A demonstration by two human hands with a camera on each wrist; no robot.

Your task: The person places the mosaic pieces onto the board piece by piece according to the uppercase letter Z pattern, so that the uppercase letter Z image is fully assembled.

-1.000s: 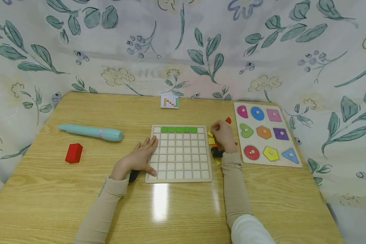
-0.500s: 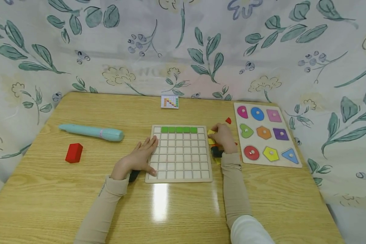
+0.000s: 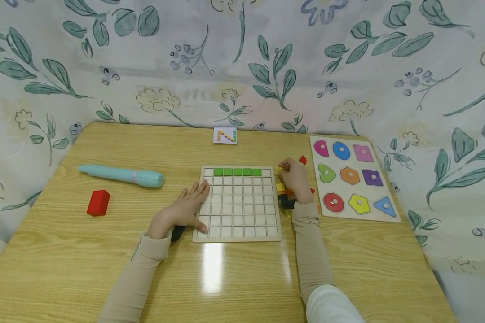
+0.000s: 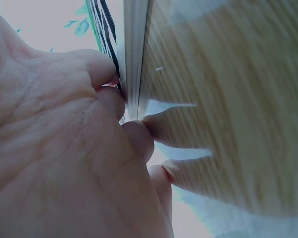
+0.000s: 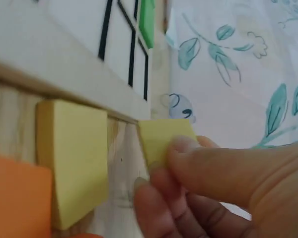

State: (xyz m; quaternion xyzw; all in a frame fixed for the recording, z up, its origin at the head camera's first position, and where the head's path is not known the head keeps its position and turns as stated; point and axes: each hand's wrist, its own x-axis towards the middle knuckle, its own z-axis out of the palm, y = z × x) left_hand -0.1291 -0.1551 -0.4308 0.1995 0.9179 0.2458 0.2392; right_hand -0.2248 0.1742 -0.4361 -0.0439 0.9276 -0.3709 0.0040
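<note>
My left hand (image 3: 182,210) lies with spread, straight fingers on the left edge of a wooden grid board (image 3: 237,198). In the left wrist view its fingertips (image 4: 139,141) touch by the board's edge. Several green square tiles (image 3: 237,172) fill part of the board's top row. Just off the board's right side, my right hand (image 3: 297,178) pinches a yellow tile (image 5: 159,133) between thumb and fingers, plain in the right wrist view. Beside it lie another yellow tile (image 5: 82,161) and an orange tile (image 5: 15,198). The hand and a black wrist device partly cover the loose pieces.
A shape puzzle board (image 3: 335,175) stands right of the loose tiles, with a red piece (image 3: 302,159) near its edge. At the back lies a small pattern card (image 3: 225,135). On the left are a turquoise pen-shaped object (image 3: 121,175) and a red block (image 3: 99,202).
My right hand first reached down over the yellow tiles, then drew back slightly, and now has a yellow tile between its fingers. The left hand has stayed in place on the board.
</note>
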